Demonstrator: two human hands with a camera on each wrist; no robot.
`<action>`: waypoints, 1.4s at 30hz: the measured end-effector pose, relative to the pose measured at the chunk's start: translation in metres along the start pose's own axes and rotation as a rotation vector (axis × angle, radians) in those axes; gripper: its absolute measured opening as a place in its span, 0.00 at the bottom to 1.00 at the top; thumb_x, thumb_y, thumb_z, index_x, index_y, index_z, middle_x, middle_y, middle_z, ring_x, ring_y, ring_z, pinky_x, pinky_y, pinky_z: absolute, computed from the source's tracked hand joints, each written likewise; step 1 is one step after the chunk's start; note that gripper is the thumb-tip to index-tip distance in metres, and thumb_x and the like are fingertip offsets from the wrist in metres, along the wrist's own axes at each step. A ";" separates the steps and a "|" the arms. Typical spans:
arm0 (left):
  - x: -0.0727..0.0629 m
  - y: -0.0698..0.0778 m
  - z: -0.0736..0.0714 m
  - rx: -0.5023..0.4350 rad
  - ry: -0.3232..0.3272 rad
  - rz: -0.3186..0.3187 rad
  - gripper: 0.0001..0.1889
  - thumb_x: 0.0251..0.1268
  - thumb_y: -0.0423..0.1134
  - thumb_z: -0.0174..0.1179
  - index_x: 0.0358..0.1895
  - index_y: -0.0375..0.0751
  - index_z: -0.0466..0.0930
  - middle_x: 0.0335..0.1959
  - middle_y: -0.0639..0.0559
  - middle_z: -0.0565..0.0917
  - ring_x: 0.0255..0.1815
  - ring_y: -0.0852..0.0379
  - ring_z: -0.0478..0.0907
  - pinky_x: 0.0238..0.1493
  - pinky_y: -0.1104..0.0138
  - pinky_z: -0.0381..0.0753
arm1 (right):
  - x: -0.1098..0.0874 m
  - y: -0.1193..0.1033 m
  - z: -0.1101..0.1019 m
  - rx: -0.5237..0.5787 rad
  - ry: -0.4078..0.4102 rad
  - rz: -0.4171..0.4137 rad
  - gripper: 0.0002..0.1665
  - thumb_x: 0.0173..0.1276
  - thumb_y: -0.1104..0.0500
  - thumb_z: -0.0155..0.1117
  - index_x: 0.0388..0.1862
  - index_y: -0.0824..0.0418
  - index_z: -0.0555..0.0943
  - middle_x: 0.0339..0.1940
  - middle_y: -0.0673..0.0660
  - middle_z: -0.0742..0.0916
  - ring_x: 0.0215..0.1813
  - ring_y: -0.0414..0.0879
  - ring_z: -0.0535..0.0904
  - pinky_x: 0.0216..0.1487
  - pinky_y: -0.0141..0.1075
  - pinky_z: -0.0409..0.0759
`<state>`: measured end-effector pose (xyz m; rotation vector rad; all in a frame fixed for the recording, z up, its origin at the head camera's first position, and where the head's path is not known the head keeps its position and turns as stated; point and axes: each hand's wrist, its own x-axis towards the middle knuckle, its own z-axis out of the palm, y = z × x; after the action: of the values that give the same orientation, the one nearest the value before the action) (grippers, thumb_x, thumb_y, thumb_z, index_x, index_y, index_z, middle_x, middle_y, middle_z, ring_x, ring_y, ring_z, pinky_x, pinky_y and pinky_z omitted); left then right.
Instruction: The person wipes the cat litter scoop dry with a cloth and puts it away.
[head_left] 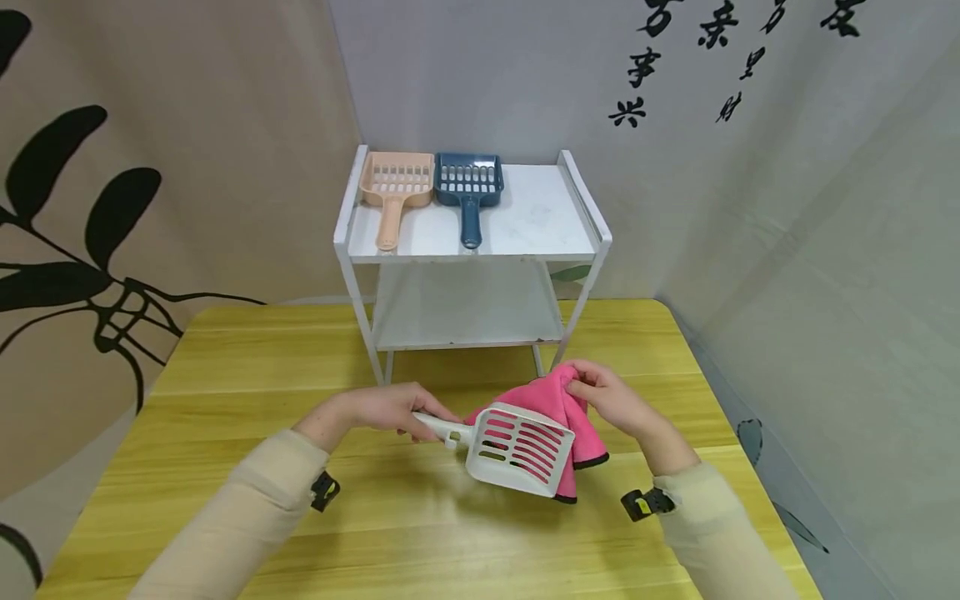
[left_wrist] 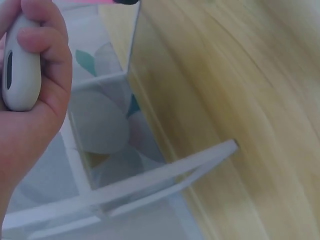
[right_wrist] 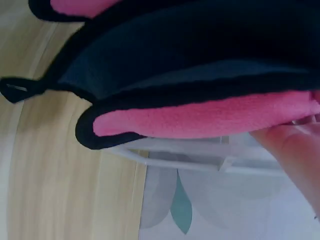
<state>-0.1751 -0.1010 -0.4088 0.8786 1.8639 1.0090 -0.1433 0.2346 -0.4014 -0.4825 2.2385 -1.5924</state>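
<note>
My left hand [head_left: 397, 410] grips the handle of a white slotted litter scoop [head_left: 521, 448], held tilted above the table in the head view. In the left wrist view, curled fingers wrap the white handle [left_wrist: 25, 65]. A pink cloth [head_left: 558, 396] hangs behind the scoop and shows through its slots. My right hand [head_left: 611, 398] pinches the cloth near its top. The right wrist view shows the cloth's pink face [right_wrist: 210, 117], black edging, dark reverse side and a small hanging loop.
A white two-tier rack [head_left: 472, 257] stands at the back of the wooden table [head_left: 300, 508]. On its top shelf lie a peach litter scoop [head_left: 396, 192] and a dark blue one [head_left: 469, 187], side by side, handles forward. Printed curtains [head_left: 480, 75] hang behind.
</note>
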 end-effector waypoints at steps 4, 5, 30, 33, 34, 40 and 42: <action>0.006 0.012 0.004 0.019 -0.052 0.054 0.19 0.60 0.31 0.60 0.56 0.39 0.79 0.30 0.46 0.82 0.20 0.64 0.66 0.21 0.77 0.64 | 0.009 -0.008 0.008 0.051 -0.043 0.005 0.12 0.73 0.67 0.44 0.49 0.72 0.71 0.30 0.48 0.77 0.28 0.36 0.72 0.31 0.27 0.74; 0.008 0.015 0.006 0.019 -0.061 0.072 0.18 0.60 0.31 0.60 0.56 0.39 0.79 0.33 0.45 0.82 0.22 0.64 0.67 0.22 0.76 0.66 | 0.011 -0.010 0.010 0.058 -0.066 0.001 0.12 0.73 0.66 0.44 0.49 0.72 0.71 0.31 0.48 0.78 0.29 0.36 0.73 0.32 0.28 0.75; -0.004 -0.007 -0.008 -0.012 0.113 0.005 0.19 0.64 0.34 0.57 0.59 0.39 0.76 0.23 0.58 0.77 0.20 0.63 0.64 0.20 0.75 0.62 | -0.003 0.003 -0.009 0.161 -0.073 -0.030 0.10 0.73 0.65 0.43 0.42 0.54 0.73 0.34 0.45 0.79 0.30 0.35 0.73 0.32 0.28 0.74; -0.005 -0.007 -0.009 -0.020 0.133 -0.009 0.19 0.65 0.34 0.56 0.59 0.39 0.75 0.23 0.57 0.77 0.21 0.64 0.66 0.20 0.75 0.62 | -0.008 0.005 -0.015 0.169 -0.043 -0.050 0.12 0.73 0.66 0.43 0.41 0.52 0.73 0.34 0.43 0.79 0.29 0.34 0.72 0.30 0.27 0.73; -0.005 -0.007 -0.009 -0.025 0.144 -0.018 0.19 0.65 0.35 0.56 0.59 0.40 0.75 0.24 0.57 0.77 0.21 0.63 0.66 0.20 0.75 0.63 | -0.010 0.006 -0.017 0.173 -0.031 -0.058 0.12 0.73 0.66 0.43 0.41 0.52 0.73 0.33 0.43 0.79 0.28 0.34 0.72 0.29 0.27 0.73; -0.004 -0.005 -0.012 -0.070 0.217 -0.086 0.21 0.65 0.38 0.57 0.61 0.43 0.74 0.27 0.56 0.78 0.22 0.62 0.66 0.20 0.75 0.64 | -0.019 0.007 -0.028 0.227 0.052 -0.124 0.14 0.74 0.67 0.42 0.40 0.51 0.74 0.33 0.42 0.79 0.30 0.33 0.74 0.31 0.25 0.74; -0.005 -0.005 -0.014 -0.088 0.237 -0.100 0.21 0.65 0.39 0.57 0.62 0.42 0.73 0.28 0.55 0.79 0.22 0.62 0.66 0.20 0.75 0.63 | -0.022 0.007 -0.031 0.245 0.084 -0.130 0.14 0.74 0.66 0.43 0.39 0.51 0.75 0.34 0.42 0.79 0.33 0.33 0.75 0.33 0.25 0.75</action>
<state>-0.1864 -0.1121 -0.4070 0.6302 2.0209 1.1636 -0.1392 0.2725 -0.3966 -0.5093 2.0675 -1.9566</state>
